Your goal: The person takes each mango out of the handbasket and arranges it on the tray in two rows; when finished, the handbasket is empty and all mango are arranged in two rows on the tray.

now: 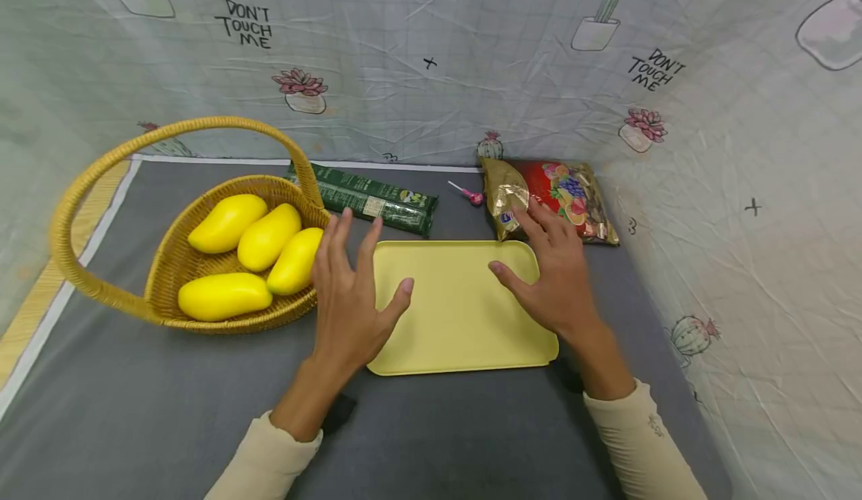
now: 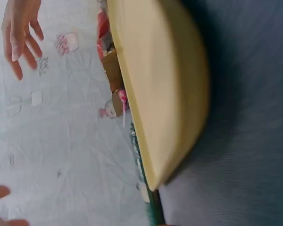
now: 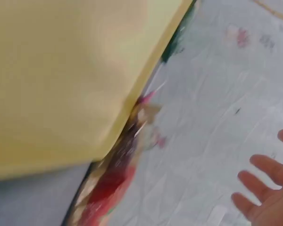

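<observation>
Both hands hover with spread fingers on either side of a pale yellow tray lying on the grey cloth. The left hand is between the tray's left edge and a wicker basket, overlapping the basket's rim in the head view. Over the tray's upper right corner, the right hand has its fingertips in front of a gold and red candy bag. Neither hand holds anything. Inside the basket lie several yellow mangoes. In the right wrist view, the right hand's fingers look extended.
Behind the tray lie a long dark green packet and a pink lollipop with a white stick. The basket's tall arched handle rises at the left. A printed curtain closes off the back and right side.
</observation>
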`<action>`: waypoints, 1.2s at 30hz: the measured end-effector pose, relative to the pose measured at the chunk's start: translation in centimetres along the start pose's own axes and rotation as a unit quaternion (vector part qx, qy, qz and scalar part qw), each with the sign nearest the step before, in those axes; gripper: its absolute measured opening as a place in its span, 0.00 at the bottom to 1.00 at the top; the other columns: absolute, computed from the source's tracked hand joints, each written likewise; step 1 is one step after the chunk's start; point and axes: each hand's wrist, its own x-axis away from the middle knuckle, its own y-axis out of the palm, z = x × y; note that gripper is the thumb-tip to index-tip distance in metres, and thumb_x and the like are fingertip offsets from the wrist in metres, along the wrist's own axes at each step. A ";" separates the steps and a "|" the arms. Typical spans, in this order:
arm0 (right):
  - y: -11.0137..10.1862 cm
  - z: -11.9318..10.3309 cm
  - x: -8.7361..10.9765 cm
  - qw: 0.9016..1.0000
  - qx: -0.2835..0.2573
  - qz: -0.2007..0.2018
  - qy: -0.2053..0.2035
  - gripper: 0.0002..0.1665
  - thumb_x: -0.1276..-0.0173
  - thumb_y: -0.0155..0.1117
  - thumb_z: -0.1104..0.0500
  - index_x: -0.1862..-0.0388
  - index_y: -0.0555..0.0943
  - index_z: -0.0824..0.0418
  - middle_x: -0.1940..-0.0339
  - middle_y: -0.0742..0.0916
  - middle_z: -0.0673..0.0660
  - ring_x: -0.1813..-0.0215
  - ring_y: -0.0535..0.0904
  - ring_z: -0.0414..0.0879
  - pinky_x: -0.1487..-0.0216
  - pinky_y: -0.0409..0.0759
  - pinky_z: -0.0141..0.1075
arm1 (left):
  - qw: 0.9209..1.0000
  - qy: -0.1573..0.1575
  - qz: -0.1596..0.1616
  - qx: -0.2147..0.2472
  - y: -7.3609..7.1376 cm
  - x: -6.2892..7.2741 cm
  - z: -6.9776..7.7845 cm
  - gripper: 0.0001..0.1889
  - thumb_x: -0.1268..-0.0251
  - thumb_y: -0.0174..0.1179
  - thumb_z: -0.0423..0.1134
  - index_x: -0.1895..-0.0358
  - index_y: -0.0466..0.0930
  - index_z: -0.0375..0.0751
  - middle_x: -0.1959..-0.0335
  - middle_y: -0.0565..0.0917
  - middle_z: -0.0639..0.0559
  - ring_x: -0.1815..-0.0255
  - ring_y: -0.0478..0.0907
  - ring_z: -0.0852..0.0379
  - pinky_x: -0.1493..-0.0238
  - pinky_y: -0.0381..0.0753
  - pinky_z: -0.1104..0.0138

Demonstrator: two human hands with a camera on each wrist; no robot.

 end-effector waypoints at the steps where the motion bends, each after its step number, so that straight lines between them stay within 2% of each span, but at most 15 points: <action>1: 0.1 -0.5 -0.2 1.000 -0.014 0.002 -0.007 0.49 0.35 0.75 0.40 0.19 0.71 0.53 0.18 0.74 0.62 0.22 0.68 0.65 0.24 0.63 0.67 | 1.000 -0.007 0.029 0.011 -0.3 0.4 -0.1 0.42 0.30 0.58 0.58 0.15 0.60 0.48 0.13 0.52 0.36 0.13 0.46 0.34 0.19 0.48 0.36; 4: 0.7 -2.0 -0.9 0.998 -0.052 0.005 -0.026 0.50 0.40 0.81 0.47 0.20 0.73 0.52 0.21 0.76 0.60 0.24 0.71 0.62 0.26 0.67 0.64 | 0.993 -0.033 0.110 0.036 -1.1 1.7 -0.4 0.39 0.33 0.61 0.53 0.20 0.68 0.44 0.16 0.58 0.34 0.16 0.51 0.32 0.20 0.50 0.37; 7: 1.2 -3.4 -1.3 0.996 -0.083 -0.003 -0.042 0.51 0.42 0.83 0.49 0.20 0.73 0.51 0.22 0.77 0.60 0.25 0.73 0.59 0.28 0.70 0.62 | 0.980 -0.073 0.177 0.050 -2.0 3.0 -0.7 0.36 0.35 0.63 0.50 0.24 0.71 0.40 0.19 0.61 0.34 0.18 0.51 0.32 0.19 0.48 0.39; 12: 2.2 -5.7 -2.3 0.991 -0.104 -0.024 -0.079 0.51 0.41 0.83 0.47 0.20 0.73 0.52 0.22 0.77 0.58 0.24 0.73 0.57 0.25 0.70 0.60 | 0.948 -0.147 0.274 0.070 -3.6 4.6 -0.4 0.35 0.37 0.66 0.49 0.30 0.72 0.33 0.21 0.61 0.35 0.19 0.49 0.38 0.18 0.44 0.48; 16: 3.1 -7.3 -3.2 0.988 -0.109 -0.038 -0.107 0.50 0.39 0.82 0.45 0.20 0.73 0.52 0.21 0.77 0.57 0.25 0.73 0.55 0.27 0.72 0.58 | 0.924 -0.185 0.322 0.094 -4.7 5.2 0.3 0.34 0.37 0.67 0.45 0.31 0.69 0.32 0.20 0.54 0.34 0.16 0.46 0.43 0.15 0.45 0.53; 22: 4.5 -9.7 -4.0 0.982 -0.113 -0.055 -0.141 0.50 0.38 0.80 0.41 0.20 0.73 0.50 0.22 0.78 0.56 0.28 0.76 0.53 0.30 0.74 0.55 | 0.897 -0.245 0.351 0.105 -5.8 5.8 0.1 0.36 0.37 0.69 0.42 0.29 0.63 0.35 0.20 0.46 0.32 0.13 0.41 0.46 0.15 0.43 0.61; 28: 6.2 -11.9 -4.7 0.975 -0.123 -0.066 -0.172 0.46 0.36 0.78 0.39 0.21 0.74 0.50 0.23 0.79 0.54 0.28 0.76 0.51 0.29 0.74 0.51 | 0.875 -0.318 0.347 0.115 -6.3 6.2 -1.3 0.38 0.37 0.69 0.41 0.28 0.61 0.37 0.20 0.47 0.35 0.14 0.40 0.48 0.15 0.40 0.64; 33: 7.7 -13.7 -5.2 0.969 -0.122 -0.085 -0.196 0.45 0.34 0.76 0.37 0.22 0.75 0.50 0.24 0.79 0.53 0.29 0.76 0.48 0.28 0.74 0.47 | 0.857 -0.363 0.338 0.143 -6.2 6.9 -3.8 0.38 0.36 0.71 0.40 0.26 0.60 0.43 0.16 0.42 0.44 0.12 0.38 0.53 0.14 0.43 0.54; 36: 8.6 -14.9 -5.5 0.966 -0.120 -0.100 -0.206 0.45 0.33 0.75 0.36 0.21 0.74 0.50 0.25 0.80 0.53 0.29 0.76 0.48 0.27 0.73 0.45 | 0.850 -0.381 0.329 0.155 -6.1 7.5 -5.4 0.39 0.36 0.73 0.40 0.26 0.60 0.49 0.14 0.39 0.50 0.12 0.38 0.56 0.16 0.47 0.46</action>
